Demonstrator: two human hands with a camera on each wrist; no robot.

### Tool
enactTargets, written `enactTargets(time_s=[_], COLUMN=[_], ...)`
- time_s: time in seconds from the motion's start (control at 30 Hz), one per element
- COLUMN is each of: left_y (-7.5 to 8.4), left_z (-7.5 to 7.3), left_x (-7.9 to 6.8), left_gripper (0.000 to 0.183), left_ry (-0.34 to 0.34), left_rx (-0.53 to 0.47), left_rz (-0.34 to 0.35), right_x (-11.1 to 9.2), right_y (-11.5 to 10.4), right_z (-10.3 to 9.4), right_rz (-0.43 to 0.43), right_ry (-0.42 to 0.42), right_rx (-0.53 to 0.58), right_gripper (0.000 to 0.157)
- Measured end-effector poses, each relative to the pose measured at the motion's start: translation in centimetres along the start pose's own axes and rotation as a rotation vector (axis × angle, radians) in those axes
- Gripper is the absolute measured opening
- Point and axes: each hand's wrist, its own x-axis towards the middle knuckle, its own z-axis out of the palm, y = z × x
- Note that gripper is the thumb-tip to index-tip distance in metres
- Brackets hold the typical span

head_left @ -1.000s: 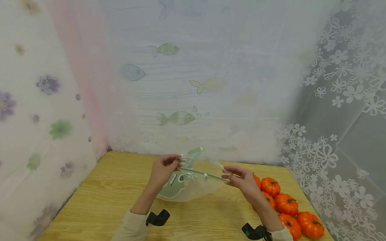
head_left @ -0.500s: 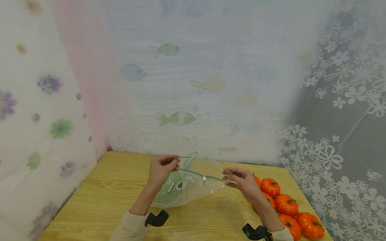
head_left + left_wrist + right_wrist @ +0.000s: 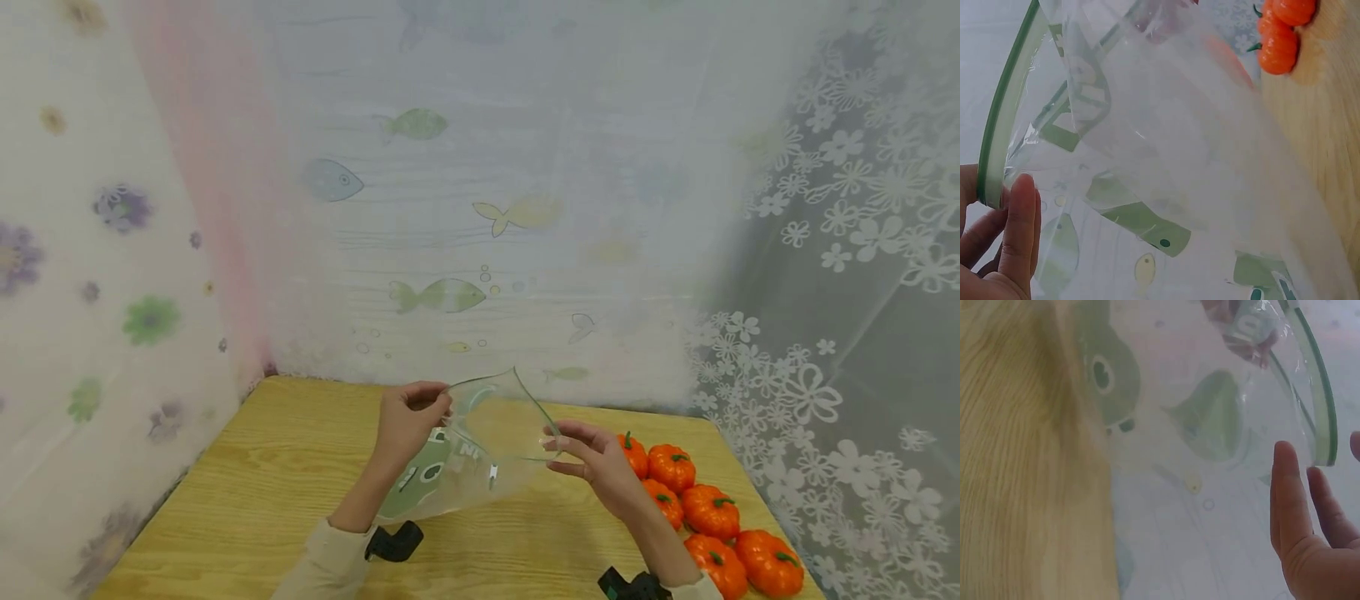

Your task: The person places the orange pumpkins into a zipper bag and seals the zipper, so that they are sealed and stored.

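Note:
A clear zip-top bag with green edging, a white slider and a green cartoon print is held up over the table, its mouth spread wide. My left hand pinches the left end of the mouth between thumb and fingers. At the opposite end, my right hand has fairly straight fingers, spread apart, touching the rim. The right wrist view shows these fingers right at the end of the green seal. Through the film, the left wrist view shows the bag's inside with nothing in it.
Several orange pumpkins with green stems are grouped at the table's right side. The wooden table meets a fish-patterned curtain at the back. Flowered curtains hang on the left and right.
The bag's mouth has gone from a narrow slit to a wide opening, its far rim rising and near rim dropping. The right hand's fingers have spread; the left keeps its grip.

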Motion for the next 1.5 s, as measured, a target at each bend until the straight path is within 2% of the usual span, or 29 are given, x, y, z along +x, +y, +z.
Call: enactTargets(time_s=[0.23,0.43,0.53,0.73,0.83,1.0,1.13,1.23,1.37,1.5], left_y=[0.0,0.3,0.3,0.4,0.5,0.7,0.6,0.6,0.7,0.8], left_z=[-0.3,-0.8,-1.0,-1.6,-1.8,-2.2,-2.5,-2.7,-2.8,-2.8], left_x=[0.7,1.2,1.4,1.6,1.5,1.3,1.4,1.4,1.4,1.4], left_gripper=[0.014,0.015,0.017,0.017,0.017,0.018,0.017,0.017,0.016,0.016], left_ry=[0.037,0.073,0.081,0.101,0.105,0.112,0.120,0.127,0.134,0.131], left_rx=[-0.004,-0.020,-0.028,-0.045,-0.061,-0.079,-0.074,-0.068,-0.061,-0.063], left_rz=[0.004,-0.013,-0.017,-0.031,-0.035,-0.025,-0.020,-0.019,-0.017,-0.013], right_x=[-1.3,-3.1,-4.1,-6.0,-6.9,-8.6,-9.9,-10.8,-12.0,-13.1], right_y=[0.6,1.3,1.9,3.4,4.3,5.0,4.9,4.8,4.6,4.2], right_z=[-0.9,-1.7,-2.1,-2.8,-3.2,-4.3,-5.3,-6.2,-7.6,-8.8], right_rz=[-0.061,-0.079,-0.080,0.003,0.006,-0.004,-0.005,-0.059,-0.144,-0.125], right_ry=[0.023,0.063,0.115,0.261,0.336,0.408,0.422,0.400,0.435,0.568], right_rx=[-0.005,-0.034,-0.030,-0.052,-0.073,-0.061,0.015,0.026,-0.080,-0.232], right_gripper=[0.031,0.026,0.026,0.023,0.022,0.022,0.028,0.031,0.030,0.025])
